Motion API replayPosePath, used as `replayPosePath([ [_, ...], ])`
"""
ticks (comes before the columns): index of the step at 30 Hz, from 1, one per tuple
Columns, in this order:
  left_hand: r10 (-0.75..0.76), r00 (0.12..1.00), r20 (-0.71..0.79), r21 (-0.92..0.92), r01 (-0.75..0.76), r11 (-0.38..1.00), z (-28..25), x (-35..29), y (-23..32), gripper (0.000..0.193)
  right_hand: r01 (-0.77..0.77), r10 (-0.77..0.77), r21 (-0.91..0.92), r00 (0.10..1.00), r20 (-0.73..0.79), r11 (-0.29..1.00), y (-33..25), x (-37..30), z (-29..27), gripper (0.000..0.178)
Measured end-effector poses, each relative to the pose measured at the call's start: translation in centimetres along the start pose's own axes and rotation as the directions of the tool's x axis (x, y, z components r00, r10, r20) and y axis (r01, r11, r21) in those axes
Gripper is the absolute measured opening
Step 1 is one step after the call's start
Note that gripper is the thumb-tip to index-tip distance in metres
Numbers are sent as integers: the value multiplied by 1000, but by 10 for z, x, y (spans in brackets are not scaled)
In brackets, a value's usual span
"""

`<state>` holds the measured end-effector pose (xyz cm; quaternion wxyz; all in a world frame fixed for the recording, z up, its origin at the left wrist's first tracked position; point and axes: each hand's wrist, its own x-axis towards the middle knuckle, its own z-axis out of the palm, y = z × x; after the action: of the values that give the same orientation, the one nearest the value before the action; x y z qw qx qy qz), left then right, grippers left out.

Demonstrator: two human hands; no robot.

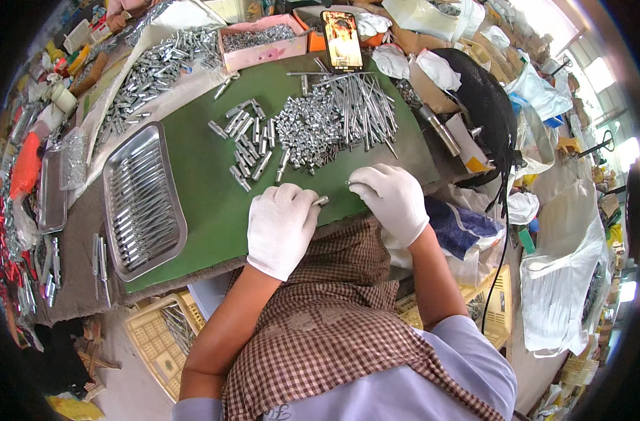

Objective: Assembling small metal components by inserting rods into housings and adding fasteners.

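My left hand [281, 228], in a white knit glove, is closed around a short silver metal sleeve [322, 201], whose end sticks out past the thumb. A little to the right, my gloved right hand [391, 200] pinches a tiny metal piece [348, 183] at its fingertips, mostly hidden by them. The hands are apart, above the near edge of a green work mat [200, 189]. Beyond them lies a heap of small metal fittings [309, 126]. Thin metal rods [362, 105] rest at its right, and loose metal sleeves [246, 144] at its left.
A steel tray [182, 228] of lined-up metal rods sits at left. Behind are a pile of metal tubes [162, 67], a pink box [264, 50] of small parts and a propped phone [341, 41]. A black mesh bag [481, 98] and cable stand at right; a yellow crate [151, 340] sits below.
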<state>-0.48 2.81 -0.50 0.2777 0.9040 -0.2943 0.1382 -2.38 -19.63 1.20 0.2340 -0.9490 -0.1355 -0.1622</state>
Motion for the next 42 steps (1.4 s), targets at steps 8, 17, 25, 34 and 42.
replayPosePath([
  [8,-12,1000,-26,-49,11,999,-1,-1,-1,12,89,-84,-54,992,92,995,-3,-3,3,9],
  [17,7,999,-31,-80,-9,997,-1,-1,-2,11,147,-149,-77,989,-13,986,-7,2,13,9],
  [25,13,1000,-12,-52,-14,999,0,0,-3,12,193,-192,-97,981,23,976,-7,4,16,12],
  [34,12,1000,-14,-45,-12,999,0,-1,-4,12,255,-261,-65,959,-112,965,-8,7,24,12],
  [42,-8,1000,-12,-41,7,999,0,0,-3,10,-2,-17,-90,978,-208,996,28,45,30,5],
])
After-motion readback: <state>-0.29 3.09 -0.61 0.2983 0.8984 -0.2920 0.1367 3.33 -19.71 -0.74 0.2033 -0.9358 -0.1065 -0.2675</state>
